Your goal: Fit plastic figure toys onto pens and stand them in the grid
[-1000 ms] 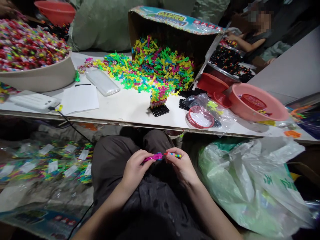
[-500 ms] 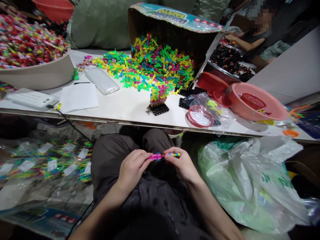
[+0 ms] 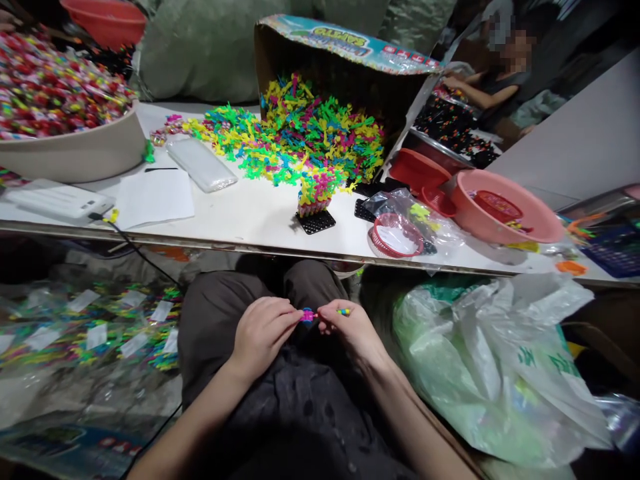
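Over my lap, my left hand pinches a small pink and blue plastic toy piece between thumb and fingers. Facing it from the right, my right hand is closed around a thin stick with coloured bands; its yellow and blue end sticks out past the fingers. The stick's red tip meets or nearly meets the pink piece; I cannot tell which. On the table ahead, a black perforated base holds an upright cluster of small colourful figures.
A tipped cardboard box spills bright plastic figures onto the white table. Left stands a beige tub of wrapped pieces. Right are a red basket, a pink basin and a plastic bag. Another person sits beyond.
My right hand has turned and its fingers have closed further over the banded stick, so less of it shows. My left hand still holds the pink piece, now slightly further left.
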The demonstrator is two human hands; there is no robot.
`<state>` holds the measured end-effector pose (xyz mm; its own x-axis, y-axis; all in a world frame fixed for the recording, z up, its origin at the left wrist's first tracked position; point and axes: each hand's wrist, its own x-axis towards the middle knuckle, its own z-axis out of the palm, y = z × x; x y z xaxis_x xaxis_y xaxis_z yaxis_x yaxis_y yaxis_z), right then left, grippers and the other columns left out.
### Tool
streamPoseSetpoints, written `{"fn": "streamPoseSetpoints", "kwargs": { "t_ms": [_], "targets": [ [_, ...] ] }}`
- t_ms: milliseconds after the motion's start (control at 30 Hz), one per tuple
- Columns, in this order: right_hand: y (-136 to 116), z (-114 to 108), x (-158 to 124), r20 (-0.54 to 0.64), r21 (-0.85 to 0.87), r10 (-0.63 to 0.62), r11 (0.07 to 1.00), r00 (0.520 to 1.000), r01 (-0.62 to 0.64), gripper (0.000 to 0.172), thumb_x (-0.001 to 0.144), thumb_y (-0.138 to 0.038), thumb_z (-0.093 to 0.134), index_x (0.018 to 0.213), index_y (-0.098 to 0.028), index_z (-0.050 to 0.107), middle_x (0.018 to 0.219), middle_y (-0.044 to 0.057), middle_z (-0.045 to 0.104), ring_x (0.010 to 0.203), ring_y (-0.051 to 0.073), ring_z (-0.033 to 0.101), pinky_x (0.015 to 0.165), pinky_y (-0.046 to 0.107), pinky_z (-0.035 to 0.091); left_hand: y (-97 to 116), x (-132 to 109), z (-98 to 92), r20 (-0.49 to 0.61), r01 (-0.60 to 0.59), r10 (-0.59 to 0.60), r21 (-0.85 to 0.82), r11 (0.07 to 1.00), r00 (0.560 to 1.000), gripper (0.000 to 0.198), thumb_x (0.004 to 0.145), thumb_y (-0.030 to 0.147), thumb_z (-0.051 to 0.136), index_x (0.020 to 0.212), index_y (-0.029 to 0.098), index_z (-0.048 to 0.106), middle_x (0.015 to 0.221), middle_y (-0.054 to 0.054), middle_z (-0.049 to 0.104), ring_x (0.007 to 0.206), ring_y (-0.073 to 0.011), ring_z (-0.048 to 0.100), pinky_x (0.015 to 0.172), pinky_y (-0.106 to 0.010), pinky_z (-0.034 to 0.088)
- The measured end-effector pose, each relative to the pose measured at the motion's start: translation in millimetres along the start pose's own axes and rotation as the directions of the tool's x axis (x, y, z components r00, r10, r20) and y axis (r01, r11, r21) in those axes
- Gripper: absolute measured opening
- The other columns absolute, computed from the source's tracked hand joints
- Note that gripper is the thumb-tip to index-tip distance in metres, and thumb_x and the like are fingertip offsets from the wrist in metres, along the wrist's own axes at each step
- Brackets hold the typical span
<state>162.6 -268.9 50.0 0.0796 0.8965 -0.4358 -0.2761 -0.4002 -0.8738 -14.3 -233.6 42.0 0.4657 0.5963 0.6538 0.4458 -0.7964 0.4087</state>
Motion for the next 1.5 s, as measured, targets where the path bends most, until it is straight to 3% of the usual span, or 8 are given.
{"fn": "streamPoseSetpoints", "kwargs": {
  "t_ms": [300, 900, 1067, 1300, 1500],
  "targets": [
    [6.6, 8.3, 2.2, -0.063, 0.092, -0.005, 0.996, 0.998, 0.011, 0.027, 0.061, -0.038, 0.071, 0.057, -0.014, 0.059, 0.05, 0.0, 0.058, 0.044, 0.006, 0.048, 0.047, 0.018, 0.035, -6.3, 1.6, 4.0, -0.081, -0.03, 0.028, -0.023, 0.999, 0.996, 0.01, 0.075, 0.016, 0.061, 0.083, 0.022, 0.062, 0.077, 0.001, 0.066, 0.078, -0.0135, 0.057, 0.074, -0.031, 0.04],
    [8.8, 0.8, 19.5, -0.125, 0.177, 0.027, 0.984, 0.992, -0.005, 0.029, 0.056, -0.037, 0.074, 0.056, -0.013, 0.057, 0.049, -0.001, 0.057, 0.046, 0.007, 0.049, 0.048, 0.019, 0.037, -21.9, 1.5, 38.9, -0.154, -0.049, 0.031, -0.115, 0.992, 0.988, 0.006, 0.075, 0.016, 0.06, 0.079, 0.019, 0.063, 0.076, -0.001, 0.067, 0.077, -0.0145, 0.058, 0.072, -0.032, 0.041],
    [11.0, -2.0, 27.3, -0.164, 0.145, -0.017, 0.989, 0.986, 0.041, 0.03, 0.056, -0.038, 0.074, 0.055, -0.014, 0.056, 0.047, -0.002, 0.055, 0.045, 0.007, 0.049, 0.05, 0.021, 0.039, -26.7, 0.4, 51.2, -0.132, -0.006, -0.008, -0.106, 0.994, 0.991, 0.006, 0.076, 0.017, 0.059, 0.079, 0.019, 0.064, 0.077, -0.002, 0.067, 0.076, -0.0143, 0.059, 0.071, -0.031, 0.041],
    [10.4, -13.1, 40.5, -0.204, 0.106, 0.017, 0.994, 0.979, 0.005, 0.034, 0.05, -0.042, 0.075, 0.056, -0.014, 0.056, 0.048, -0.001, 0.056, 0.044, 0.008, 0.049, 0.048, 0.02, 0.038, -39.6, 5.0, 72.9, -0.138, -0.029, 0.009, -0.142, 0.99, 0.99, 0.006, 0.077, 0.019, 0.058, 0.074, 0.018, 0.064, 0.074, -0.001, 0.067, 0.075, -0.0136, 0.059, 0.07, -0.03, 0.042],
    [21.6, -24.7, 52.5, -0.107, -0.031, -0.027, 0.999, 0.994, 0.024, 0.042, 0.055, -0.053, 0.069, 0.058, -0.013, 0.054, 0.049, 0.0, 0.057, 0.04, 0.006, 0.045, 0.043, 0.019, 0.032, -44.9, 10.2, 73.3, -0.01, 0.022, -0.023, -0.109, 0.994, 1.0, 0.016, 0.081, 0.02, 0.048, 0.072, 0.018, 0.061, 0.074, -0.002, 0.065, 0.075, -0.0147, 0.058, 0.074, -0.031, 0.042]
  ]
}}
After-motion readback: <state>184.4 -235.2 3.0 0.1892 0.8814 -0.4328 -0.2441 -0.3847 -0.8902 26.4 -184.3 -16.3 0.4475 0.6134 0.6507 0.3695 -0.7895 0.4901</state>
